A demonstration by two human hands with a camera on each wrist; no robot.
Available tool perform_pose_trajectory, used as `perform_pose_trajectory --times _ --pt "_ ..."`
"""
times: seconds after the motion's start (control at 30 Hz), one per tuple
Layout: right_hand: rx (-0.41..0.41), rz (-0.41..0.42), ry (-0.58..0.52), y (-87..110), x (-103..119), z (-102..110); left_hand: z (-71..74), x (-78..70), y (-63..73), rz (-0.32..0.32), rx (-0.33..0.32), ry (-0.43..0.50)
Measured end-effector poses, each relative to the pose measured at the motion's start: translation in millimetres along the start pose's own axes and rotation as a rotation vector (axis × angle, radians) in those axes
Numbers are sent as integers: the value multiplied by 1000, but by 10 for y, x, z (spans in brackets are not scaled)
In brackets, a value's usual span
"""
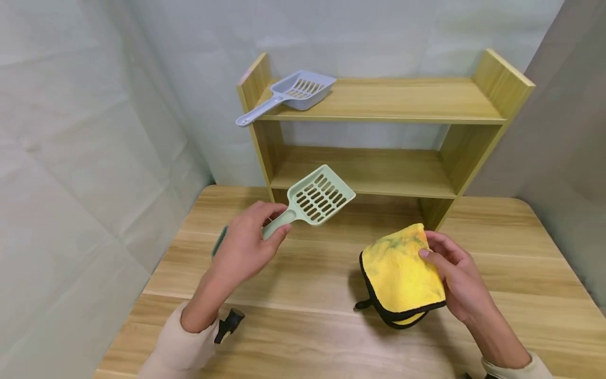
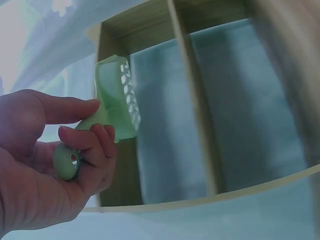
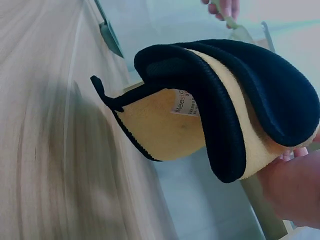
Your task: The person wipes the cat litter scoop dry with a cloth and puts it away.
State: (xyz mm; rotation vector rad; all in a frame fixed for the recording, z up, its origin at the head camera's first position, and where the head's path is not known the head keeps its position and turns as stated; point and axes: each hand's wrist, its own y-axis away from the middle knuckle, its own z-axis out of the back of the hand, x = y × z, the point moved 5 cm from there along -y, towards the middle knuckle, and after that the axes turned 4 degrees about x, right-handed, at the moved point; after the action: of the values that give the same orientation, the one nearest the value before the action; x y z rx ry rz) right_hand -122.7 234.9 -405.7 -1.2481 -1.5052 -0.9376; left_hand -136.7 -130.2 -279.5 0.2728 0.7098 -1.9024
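Note:
My left hand (image 1: 248,242) grips the handle of a pale green slotted litter scoop (image 1: 321,196), held up in front of the shelf. In the left wrist view, thumb and fingers curl round that scoop's handle, whose holed end pokes out below. A folded yellow cleaning cloth (image 1: 402,268) with black edging hangs from my right hand (image 1: 459,273), pinched at its right side above the table. The right wrist view shows the cloth's layered folds, a hanging loop and a white label (image 3: 185,102).
A wooden shelf unit (image 1: 364,192) stands at the back of the wooden table (image 1: 303,326). On its top board lies a lilac litter scoop (image 1: 307,87), handle jutting past the left front. A dark green object (image 1: 219,242) is partly hidden behind my left hand.

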Motion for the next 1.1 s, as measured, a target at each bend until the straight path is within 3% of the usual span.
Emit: perform_pose_trajectory --times 0.27,0.7,0.9,1.1 --pt "63 9 -87 9 38 13 228 -223 -117 -31 3 -2" --pt "44 -26 -62 5 54 20 480 -648 -387 -86 13 1" --pt "43 -10 -68 -8 80 19 579 -777 -584 -64 33 6" --pt "35 -12 -78 -5 80 17 661 -870 -865 -66 21 6"
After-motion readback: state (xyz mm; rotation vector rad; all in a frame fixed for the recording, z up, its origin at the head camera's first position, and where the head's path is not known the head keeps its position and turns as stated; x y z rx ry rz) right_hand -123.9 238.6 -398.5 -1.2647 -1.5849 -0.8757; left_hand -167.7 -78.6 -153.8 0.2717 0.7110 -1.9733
